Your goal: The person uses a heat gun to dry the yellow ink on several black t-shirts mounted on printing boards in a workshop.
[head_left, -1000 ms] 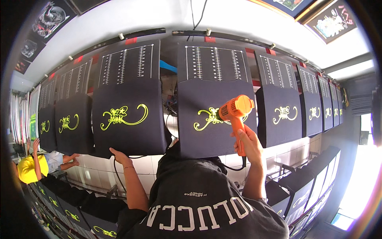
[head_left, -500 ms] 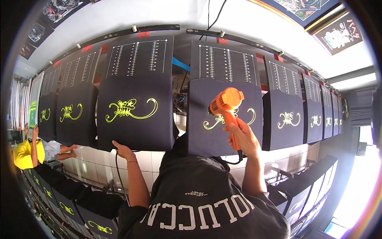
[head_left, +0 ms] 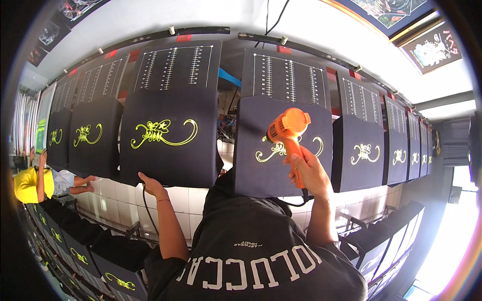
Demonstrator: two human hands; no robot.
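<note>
An orange heat gun (head_left: 292, 128) is gripped by the handle in my right hand (head_left: 310, 173). Its dark nozzle end faces down and left, over a black fabric panel (head_left: 286, 178) stretched on a board, and the gun covers part of the panel's yellow-green line print (head_left: 263, 154). My left hand (head_left: 153, 186) is at the near edge of the neighbouring black panel (head_left: 170, 168), which bears the same scroll-like print (head_left: 163, 134). A black cable (head_left: 148, 208) runs down from the left hand; its fingers are partly hidden and appear closed round the cable.
Boards with printed panels (head_left: 365, 154) continue to both sides, white ruler marks on their upper parts. Another row of boards (head_left: 119, 281) stands behind me. A person in a yellow top (head_left: 34, 185) works at far left beside a screen frame (head_left: 41, 133). Tiled floor (head_left: 118, 203) shows between rows.
The view has shifted slightly. My left hand has moved a little left along the panel's near edge. The heat gun stays over the same print, nearly unmoved.
</note>
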